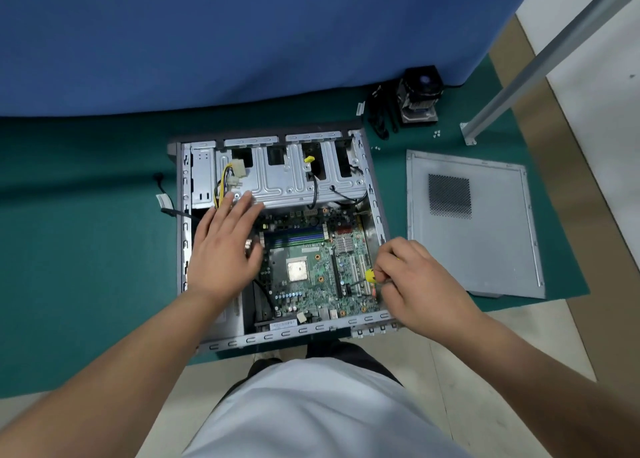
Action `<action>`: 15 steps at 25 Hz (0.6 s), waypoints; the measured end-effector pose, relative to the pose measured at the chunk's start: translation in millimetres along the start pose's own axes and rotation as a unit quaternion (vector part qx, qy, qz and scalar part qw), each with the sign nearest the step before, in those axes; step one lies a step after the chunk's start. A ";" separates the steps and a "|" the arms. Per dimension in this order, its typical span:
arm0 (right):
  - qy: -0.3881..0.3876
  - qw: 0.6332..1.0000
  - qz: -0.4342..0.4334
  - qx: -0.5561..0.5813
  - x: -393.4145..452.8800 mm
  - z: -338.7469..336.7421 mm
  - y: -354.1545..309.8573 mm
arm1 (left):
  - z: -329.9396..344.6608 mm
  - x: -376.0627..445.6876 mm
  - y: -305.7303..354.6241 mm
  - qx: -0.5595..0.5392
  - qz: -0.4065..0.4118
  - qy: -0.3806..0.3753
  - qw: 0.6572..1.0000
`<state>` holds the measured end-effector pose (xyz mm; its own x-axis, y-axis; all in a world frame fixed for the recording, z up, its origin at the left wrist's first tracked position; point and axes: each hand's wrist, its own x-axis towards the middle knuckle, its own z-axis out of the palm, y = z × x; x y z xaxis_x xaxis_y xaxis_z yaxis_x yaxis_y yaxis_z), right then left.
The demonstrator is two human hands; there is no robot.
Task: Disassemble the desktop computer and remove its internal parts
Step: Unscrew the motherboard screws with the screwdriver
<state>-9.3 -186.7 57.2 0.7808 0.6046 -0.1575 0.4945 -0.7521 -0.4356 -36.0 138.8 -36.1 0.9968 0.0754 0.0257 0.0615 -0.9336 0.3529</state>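
Since the green printed motherboard [311, 267] at frame centre, in the open grey steel case [375, 201], looks thin, stiff and fragile, bare edges should be gripped; the left hand [223, 246] is spread flat, a yellow-handled screwdriver [370, 275] is pinched by the right hand [412, 281]

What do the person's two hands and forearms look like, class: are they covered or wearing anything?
Both are bare: the left hand and the right hand wear no gloves, rings or watch, and no sleeve shows on either forearm. A white shirt shows below.
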 end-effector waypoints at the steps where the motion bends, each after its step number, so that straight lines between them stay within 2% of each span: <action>1: 0.029 0.999 0.010 0.028 3.0 -2.6 0.2 | -1.4 -1.5 3.2 -0.036 -0.002 0.012 0.999; 4: 0.107 0.986 0.053 0.115 11.7 -9.4 3.9 | -1.3 -7.3 28.3 -0.187 -0.026 0.005 0.982; 6: 0.145 0.974 0.075 0.156 14.4 -13.4 6.5 | 0.9 -7.5 51.9 -0.302 -0.107 -0.051 0.946; 7: 0.164 0.968 0.079 0.171 15.5 -15.3 7.1 | 1.0 -3.2 63.4 -0.374 -0.184 -0.084 0.905; 8: 0.185 0.962 0.081 0.184 16.6 -16.9 7.3 | 1.1 3.1 74.1 -0.455 -0.278 -0.114 0.838; 10: 0.215 0.948 0.091 0.216 19.3 -19.9 6.8 | 1.4 15.1 89.1 -0.604 -0.432 -0.145 0.654; 11: 0.222 0.941 0.101 0.235 20.1 -20.8 7.5 | 1.8 20.4 93.7 -0.655 -0.470 -0.149 0.573; 12: 0.225 0.934 0.112 0.253 21.1 -20.8 8.5 | 2.1 24.4 97.2 -0.687 -0.485 -0.148 0.520; 13: 0.224 0.928 0.124 0.270 22.0 -20.2 9.4 | 1.9 26.8 99.7 -0.707 -0.484 -0.146 0.495; 15: 0.221 0.921 0.137 0.291 23.5 -18.2 11.5 | -0.5 29.7 103.4 -0.730 -0.468 -0.136 0.480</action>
<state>21.7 -186.0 64.6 0.9886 0.1505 -0.0110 0.0688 -0.5146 -0.8547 -0.1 44.7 1.6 0.5496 -0.0117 -0.8353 0.5861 0.7179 0.3756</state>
